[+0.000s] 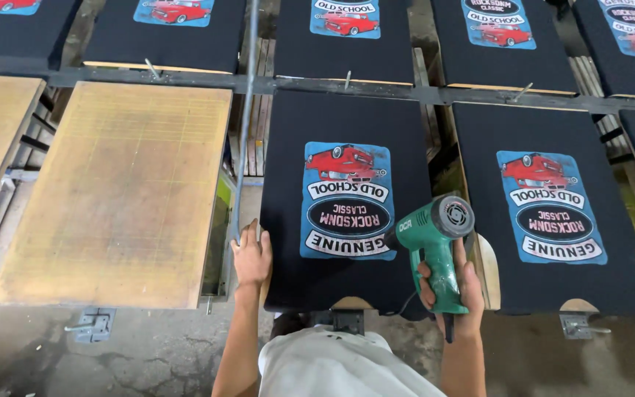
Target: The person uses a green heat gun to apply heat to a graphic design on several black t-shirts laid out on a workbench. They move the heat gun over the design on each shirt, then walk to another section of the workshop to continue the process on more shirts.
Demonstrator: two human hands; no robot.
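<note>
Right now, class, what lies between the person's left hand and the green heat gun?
In the head view, the black shirt's printed car design lies there.

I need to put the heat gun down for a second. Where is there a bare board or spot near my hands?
The bare wooden board, just beyond the left hand, has nothing on it. The board under the heat gun in the right hand carries a printed black shirt, as does its right neighbour. Gaps between boards are narrow.

Heat gun [435, 242] nozzle hidden behind its body; far shirts [343, 37] cropped.
</note>
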